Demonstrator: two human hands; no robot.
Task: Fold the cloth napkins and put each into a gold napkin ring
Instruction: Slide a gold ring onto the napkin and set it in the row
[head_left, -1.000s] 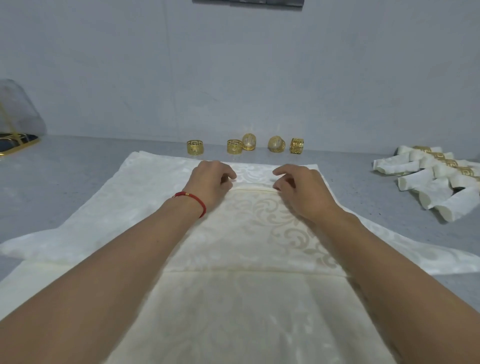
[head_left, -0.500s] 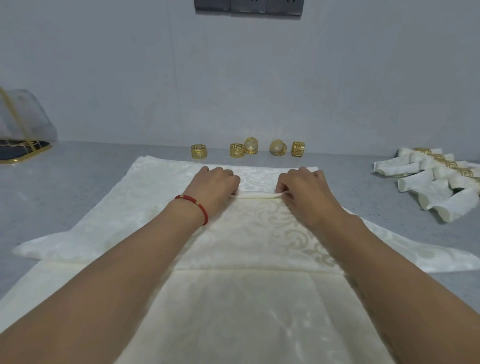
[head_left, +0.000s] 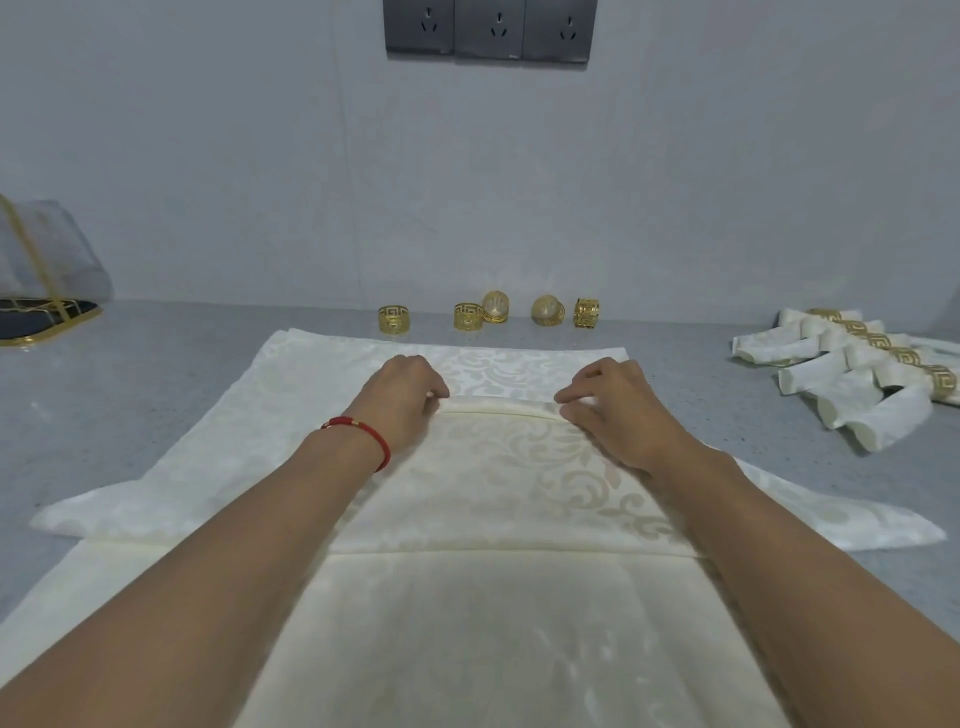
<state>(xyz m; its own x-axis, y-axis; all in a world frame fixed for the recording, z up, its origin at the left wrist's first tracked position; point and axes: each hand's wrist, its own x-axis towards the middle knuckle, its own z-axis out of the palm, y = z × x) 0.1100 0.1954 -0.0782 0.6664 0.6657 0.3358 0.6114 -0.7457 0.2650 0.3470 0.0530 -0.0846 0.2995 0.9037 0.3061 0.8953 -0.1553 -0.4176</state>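
Note:
A cream damask napkin (head_left: 483, 467) lies spread on the grey counter, its near half folded up over the middle. My left hand (head_left: 402, 400), with a red string bracelet at the wrist, and my right hand (head_left: 618, 405) both pinch the folded edge, which arches slightly off the cloth between them. Several gold napkin rings (head_left: 470, 315) stand in a row by the wall behind the napkin. More cream cloth lies under my forearms at the near edge.
Several rolled napkins in gold rings (head_left: 857, 374) are piled at the right. A dark tray with gold trim and a clear bag (head_left: 36, 312) sits at the far left. Grey wall sockets (head_left: 488, 26) are above. Bare grey counter (head_left: 130, 374) flanks the napkin.
My hands closed on the fold's edge and spread slightly apart along it, lifting it a little. The camera tilted up, bringing the wall sockets into view.

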